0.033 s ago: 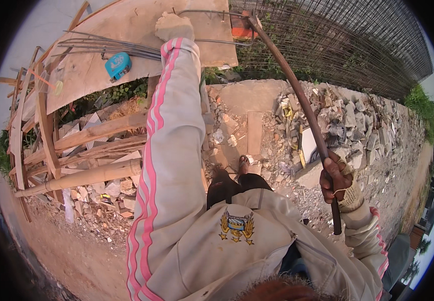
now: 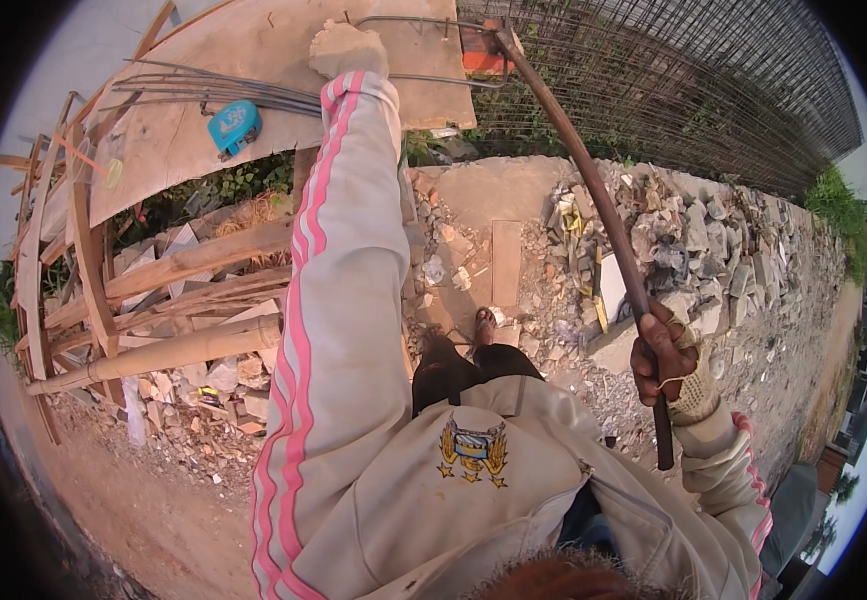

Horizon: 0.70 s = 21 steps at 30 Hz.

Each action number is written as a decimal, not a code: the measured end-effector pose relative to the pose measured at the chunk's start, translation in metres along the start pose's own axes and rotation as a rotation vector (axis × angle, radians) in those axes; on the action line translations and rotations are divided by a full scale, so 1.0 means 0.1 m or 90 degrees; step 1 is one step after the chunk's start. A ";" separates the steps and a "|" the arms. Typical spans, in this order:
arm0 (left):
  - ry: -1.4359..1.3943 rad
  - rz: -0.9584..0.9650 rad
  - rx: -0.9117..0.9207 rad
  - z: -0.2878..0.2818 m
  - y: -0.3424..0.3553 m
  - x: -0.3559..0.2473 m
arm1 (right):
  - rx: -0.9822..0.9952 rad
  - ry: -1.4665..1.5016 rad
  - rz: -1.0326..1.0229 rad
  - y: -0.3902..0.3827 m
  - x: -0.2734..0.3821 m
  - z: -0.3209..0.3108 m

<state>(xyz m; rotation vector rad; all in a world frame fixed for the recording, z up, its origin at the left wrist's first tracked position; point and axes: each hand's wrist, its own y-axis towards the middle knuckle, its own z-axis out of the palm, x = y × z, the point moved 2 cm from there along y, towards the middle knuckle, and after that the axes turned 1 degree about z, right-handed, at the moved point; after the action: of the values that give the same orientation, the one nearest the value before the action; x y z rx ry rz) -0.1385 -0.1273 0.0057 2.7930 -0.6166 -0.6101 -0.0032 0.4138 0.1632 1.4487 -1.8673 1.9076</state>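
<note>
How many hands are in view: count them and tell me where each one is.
2. The left hand, in a pale glove, is over the board; the right hand grips a long brown bar near its lower end. No other hand shows.

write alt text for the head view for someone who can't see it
A person's right hand grips a long dark bar while the gloved left hand lies over thin metal rods on a pale board. A blue tape measure lies near the rods; rubble covers the ground.
</note>
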 end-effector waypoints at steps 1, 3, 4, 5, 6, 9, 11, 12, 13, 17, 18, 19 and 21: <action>0.008 0.006 0.003 0.01 0.01 0.01 | -0.015 0.022 0.007 -0.01 -0.03 0.16; 0.013 0.046 -0.005 0.02 0.02 -0.01 | -0.016 0.068 0.004 -0.05 -0.06 0.41; 0.011 0.056 -0.013 0.02 0.05 -0.03 | 0.001 0.080 -0.020 -0.01 -0.03 0.53; 0.008 0.062 -0.014 0.01 0.04 -0.04 | 0.020 0.087 -0.024 -0.01 -0.05 0.62; 0.005 0.067 -0.016 0.01 0.06 -0.04 | 0.025 0.083 -0.027 -0.01 -0.08 0.71; -0.001 0.078 -0.016 -0.02 0.05 -0.03 | 0.052 0.175 -0.028 0.04 -0.23 1.03; -0.001 0.076 -0.018 -0.04 0.04 0.01 | 0.059 0.222 -0.016 0.09 -0.30 1.18; 0.000 0.077 -0.018 -0.05 0.04 0.03 | 0.069 0.247 -0.017 0.12 -0.33 1.26; -0.003 0.075 -0.018 -0.05 0.04 0.04 | 0.076 0.268 -0.026 0.14 -0.36 1.34; -0.007 0.079 -0.011 -0.04 0.05 0.05 | 0.142 0.350 -0.065 0.22 -0.47 1.72; -0.006 0.080 -0.013 -0.03 0.06 0.05 | 0.141 0.363 -0.052 0.26 -0.51 1.84; -0.006 0.082 -0.016 -0.03 0.07 0.04 | 0.140 0.378 -0.071 0.30 -0.54 1.97; -0.004 0.085 -0.016 -0.02 0.09 0.04 | 0.153 0.418 -0.061 0.33 -0.58 2.18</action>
<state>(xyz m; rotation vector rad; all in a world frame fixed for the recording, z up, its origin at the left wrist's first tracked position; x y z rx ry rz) -0.1371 -0.1373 0.0088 2.7001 -0.7845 -0.5956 0.1234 0.2573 0.0554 0.7751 -1.2812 2.2450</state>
